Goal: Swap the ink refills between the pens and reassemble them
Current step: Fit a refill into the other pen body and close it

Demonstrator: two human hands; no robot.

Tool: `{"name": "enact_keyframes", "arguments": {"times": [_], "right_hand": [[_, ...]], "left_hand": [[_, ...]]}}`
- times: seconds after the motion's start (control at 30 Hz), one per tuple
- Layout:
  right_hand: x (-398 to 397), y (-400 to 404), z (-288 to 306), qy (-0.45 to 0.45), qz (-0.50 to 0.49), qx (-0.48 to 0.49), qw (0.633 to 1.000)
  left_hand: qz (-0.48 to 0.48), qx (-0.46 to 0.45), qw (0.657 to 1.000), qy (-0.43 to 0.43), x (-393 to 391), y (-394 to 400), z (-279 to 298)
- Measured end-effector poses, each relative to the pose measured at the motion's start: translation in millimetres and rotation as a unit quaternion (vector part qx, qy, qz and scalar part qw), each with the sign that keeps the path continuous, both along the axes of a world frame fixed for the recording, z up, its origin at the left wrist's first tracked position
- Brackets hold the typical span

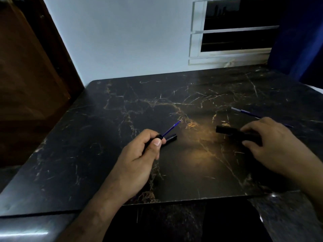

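My left hand is closed around a black pen barrel with a blue ink refill sticking out of its open end, pointing up and to the right. Just beside it a second black pen part lies on the table, partly hidden by my thumb. My right hand reaches over another black pen piece on the table, with the fingertips on it. Beyond that hand a second blue refill with a pale end lies flat, its far part hidden by my fingers.
The work surface is a dark marble-patterned table, its near edge running across the bottom. A pale wall and a white-framed window stand behind it, a brown wooden door to the left, and blue fabric at the right.
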State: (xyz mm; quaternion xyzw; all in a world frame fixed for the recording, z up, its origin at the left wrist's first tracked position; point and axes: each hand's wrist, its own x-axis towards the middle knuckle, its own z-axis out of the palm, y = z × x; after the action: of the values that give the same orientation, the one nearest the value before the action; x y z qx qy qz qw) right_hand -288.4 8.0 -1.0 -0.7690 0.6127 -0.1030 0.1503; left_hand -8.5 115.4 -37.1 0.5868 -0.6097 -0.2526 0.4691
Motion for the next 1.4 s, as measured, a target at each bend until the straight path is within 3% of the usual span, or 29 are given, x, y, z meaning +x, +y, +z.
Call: {"name": "enact_keyframes", "arguments": {"times": [0.2,0.3,0.43,0.67,0.73,0.93,1.1,1.4], "right_hand": [[-6,-3,-8,-0.012,-0.005,-0.041,0.999],[-5,-6,-5,-0.031,-0.008,-0.017,0.999],[-1,-11,-2,0.026,0.031,-0.01,0.999],[2,-5,7,0.038,0.071,0.006,0.997],[3,1,3,0.006,0.103,-0.001,0.995],[22,22,9,-0.238,0.167,-0.115,0.95],[41,31,17,-0.288,0.194,-0.147,0.926],[68,46,0,-0.299,0.221,-0.116,0.921]], "left_hand": [[-0.02,0.008,1.0,-0.022,-2,2,1],[-0.021,0.015,1.0,-0.018,-1,1,2],[-0.026,0.024,0.999,-0.017,-3,2,2],[-0.013,0.034,0.998,-0.059,-2,4,7],[-0.002,0.028,0.996,-0.089,-3,4,7],[-0.003,0.026,0.99,-0.141,-5,5,11],[-0.018,0.017,0.989,-0.147,-10,6,16],[-0.016,0.004,0.987,-0.162,-13,8,16]]}}
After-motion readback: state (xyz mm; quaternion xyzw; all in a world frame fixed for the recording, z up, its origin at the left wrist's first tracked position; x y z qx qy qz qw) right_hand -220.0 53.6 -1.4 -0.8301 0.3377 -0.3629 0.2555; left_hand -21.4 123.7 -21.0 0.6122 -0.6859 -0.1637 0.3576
